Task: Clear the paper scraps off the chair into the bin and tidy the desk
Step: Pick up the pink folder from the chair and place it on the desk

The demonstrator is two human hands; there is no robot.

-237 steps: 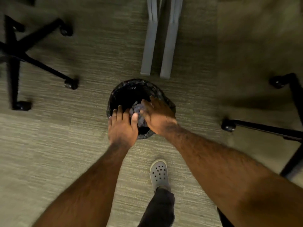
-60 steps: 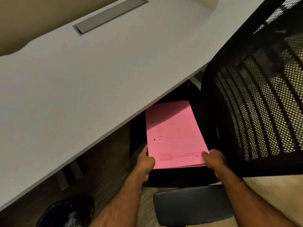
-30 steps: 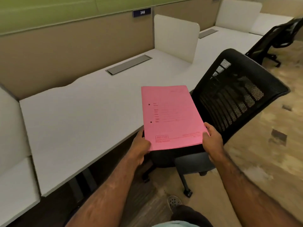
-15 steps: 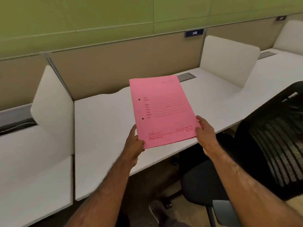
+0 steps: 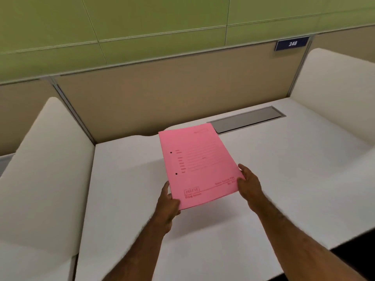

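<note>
Head view: the left hand point(image 5: 167, 201) and right hand point(image 5: 248, 184) each pinch a near corner of the pink folder point(image 5: 197, 165), fingers point(image 5: 242, 168) curled round its edges, thumbs on top. The folder slants away from the fingers above the white counter point(image 5: 125, 179), short of the grey cable hatch point(image 5: 246, 118).
</note>
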